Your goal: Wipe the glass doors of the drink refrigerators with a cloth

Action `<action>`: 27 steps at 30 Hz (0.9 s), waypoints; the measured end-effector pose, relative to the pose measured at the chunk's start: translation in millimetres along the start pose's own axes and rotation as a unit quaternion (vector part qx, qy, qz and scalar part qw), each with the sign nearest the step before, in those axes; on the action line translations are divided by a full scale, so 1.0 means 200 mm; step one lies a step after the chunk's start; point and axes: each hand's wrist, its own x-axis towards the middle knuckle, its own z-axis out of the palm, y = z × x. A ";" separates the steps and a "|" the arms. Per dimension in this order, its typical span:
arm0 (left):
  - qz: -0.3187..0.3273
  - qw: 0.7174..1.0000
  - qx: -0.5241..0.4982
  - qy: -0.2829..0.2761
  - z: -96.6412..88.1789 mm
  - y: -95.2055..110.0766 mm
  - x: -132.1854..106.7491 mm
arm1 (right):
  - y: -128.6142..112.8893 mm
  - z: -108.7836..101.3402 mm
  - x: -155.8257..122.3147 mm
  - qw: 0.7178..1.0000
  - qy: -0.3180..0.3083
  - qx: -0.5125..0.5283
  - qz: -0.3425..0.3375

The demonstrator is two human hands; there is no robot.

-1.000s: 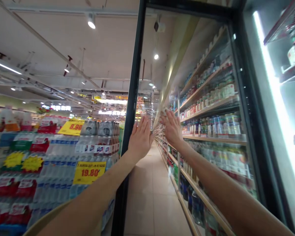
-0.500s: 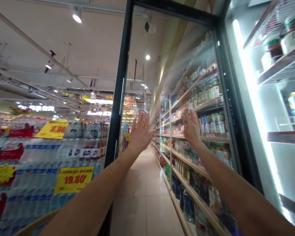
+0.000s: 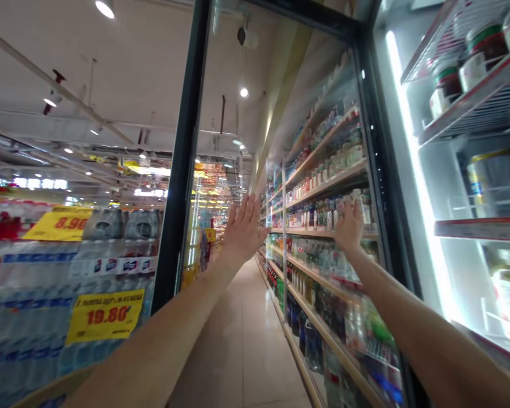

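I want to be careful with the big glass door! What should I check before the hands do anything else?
1. Glass door standing open: ok, the lit shelf beside it shows uncovered.
2. Left hand free: ok, nothing in it, fingers spread.
3. Right hand free: cannot tell, its fingers are blurred.
4. Both palms touching the glass: cannot tell from this angle.
5. Left fingers off the black frame: ok, they're in front of the glass.
6. Green-lidded jars upright: ok.
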 end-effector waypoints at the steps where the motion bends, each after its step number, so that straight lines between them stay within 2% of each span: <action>1: 0.000 1.000 0.001 0.004 0.00 0.00 0.00 | -0.01 0.01 -0.02 1.000 -0.016 0.003 -0.024; 3: 0.000 1.000 0.001 0.011 0.00 -0.01 -0.01 | -0.01 0.02 -0.07 0.994 -0.059 0.012 -0.088; 5: 0.001 1.000 -0.003 0.013 0.00 -0.01 -0.01 | 0.04 0.00 -0.11 0.992 -0.069 0.013 -0.106; 8: 0.000 1.000 -0.012 0.010 -0.01 0.00 -0.01 | 0.15 -0.05 -0.12 1.000 0.000 -0.006 -0.019; 10: -0.004 1.000 -0.014 0.006 -0.01 0.03 -0.02 | 0.19 -0.07 -0.14 1.000 0.020 -0.008 0.001; 15: 0.038 0.999 -0.019 -0.016 0.01 0.12 -0.08 | 0.11 -0.05 -0.21 0.988 -0.073 0.020 -0.135; 16: 0.042 0.999 -0.020 -0.018 0.01 0.13 -0.09 | 0.10 -0.05 -0.21 0.990 -0.069 0.019 -0.124; 19: 0.040 0.999 -0.022 -0.019 0.01 0.16 -0.10 | 0.12 -0.05 -0.22 1.000 0.001 0.004 -0.022; 21: 0.034 0.999 -0.022 -0.020 0.01 0.17 -0.10 | 0.11 -0.06 -0.25 1.000 0.016 0.004 -0.005; 25: 0.057 0.997 -0.027 -0.036 0.01 0.23 -0.14 | 0.08 -0.07 -0.34 0.987 -0.070 0.034 -0.140; 27: 0.068 0.996 -0.027 -0.043 0.01 0.26 -0.16 | 0.11 -0.08 -0.35 0.988 -0.068 0.035 -0.136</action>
